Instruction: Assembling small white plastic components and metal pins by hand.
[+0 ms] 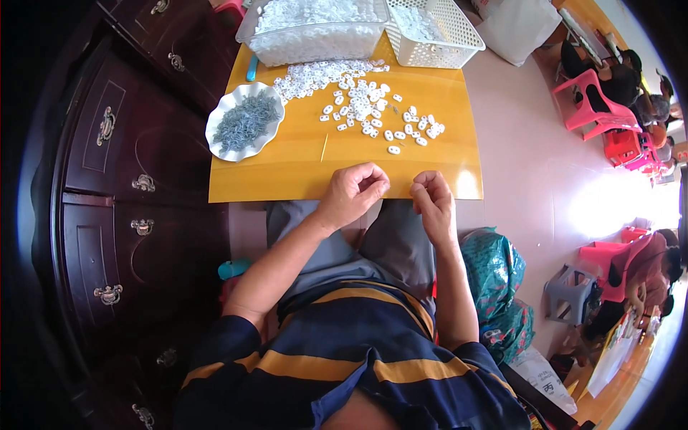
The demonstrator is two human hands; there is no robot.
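Note:
Over the near edge of the yellow tabletop [287, 178], my left hand [351, 193] is closed, thumb against curled forefinger. A short gap away, my right hand [434, 204] is closed in a similar pinch. Anything between the fingertips of either hand is too small to make out. Beyond the hands lie loose white oval plastic pieces [394, 150], each with two dark holes. A denser heap of white pieces [308, 80] lies farther back. To the left, a scalloped white dish [213, 129] holds many small grey-blue pieces [244, 123]. A thin yellow stick [324, 147] lies near my left hand.
A clear bin [315, 49] full of white pieces and a perforated white basket [433, 54] stand at the table's back. Dark drawers [100, 179] line the left. Green bags [494, 272] sit at right, with pink chairs [598, 104] and other people farther off.

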